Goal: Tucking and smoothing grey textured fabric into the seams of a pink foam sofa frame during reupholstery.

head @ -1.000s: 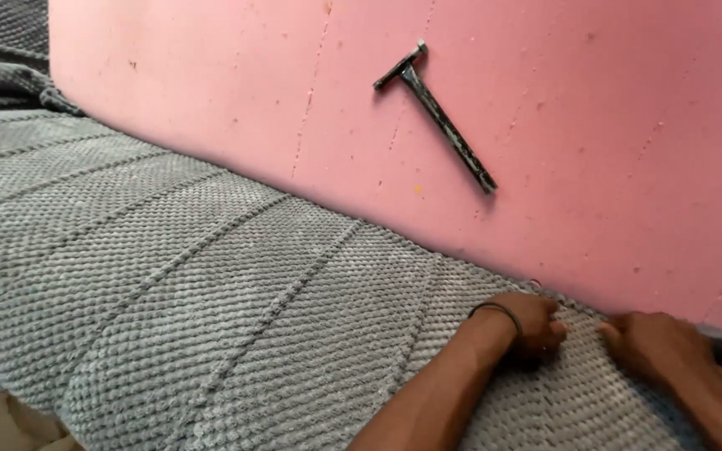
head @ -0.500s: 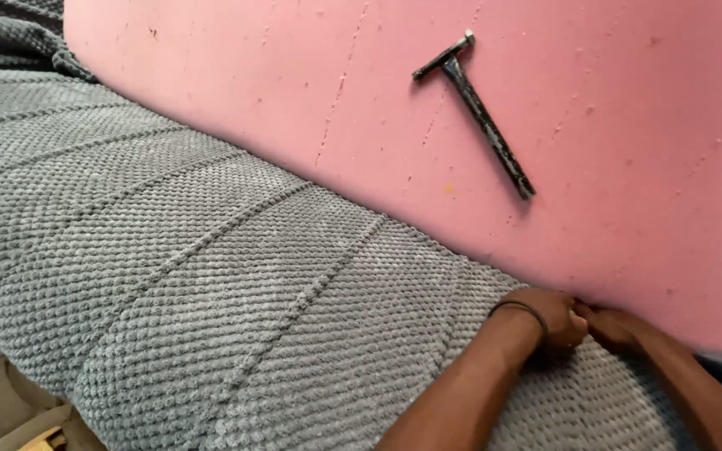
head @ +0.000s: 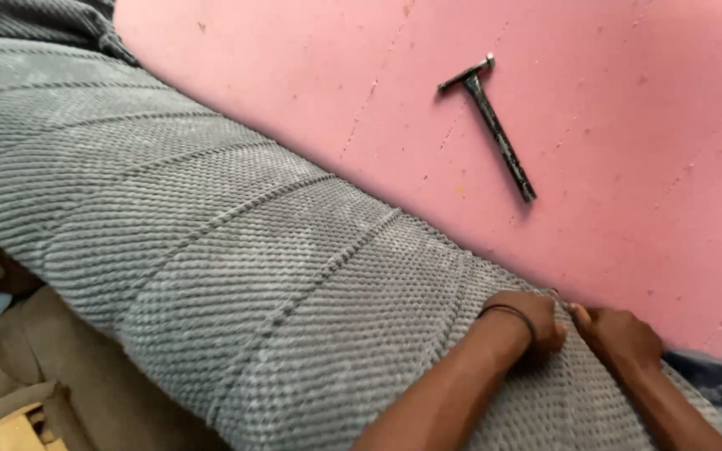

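A grey textured fabric cover (head: pixel 236 250) with stitched seams drapes over a padded form. Behind it lies a pink foam sheet (head: pixel 628 125). A dark metal hammer (head: pixel 495 125) rests on the pink foam, head at the upper left. My left hand (head: pixel 528 321), with a dark band on the wrist, presses on the edge of the grey fabric where it meets the pink foam. My right hand (head: pixel 620 334) is right beside it, thumb to thumb, pinching the same fabric edge.
Tan upholstery and a bit of wooden frame (head: pixel 10 418) show at the lower left below the grey cover. More grey fabric (head: pixel 43 21) is bunched at the top left.
My right hand has moved left until it meets my left hand at the fabric edge. The view has shifted, so the hammer appears further right and up.
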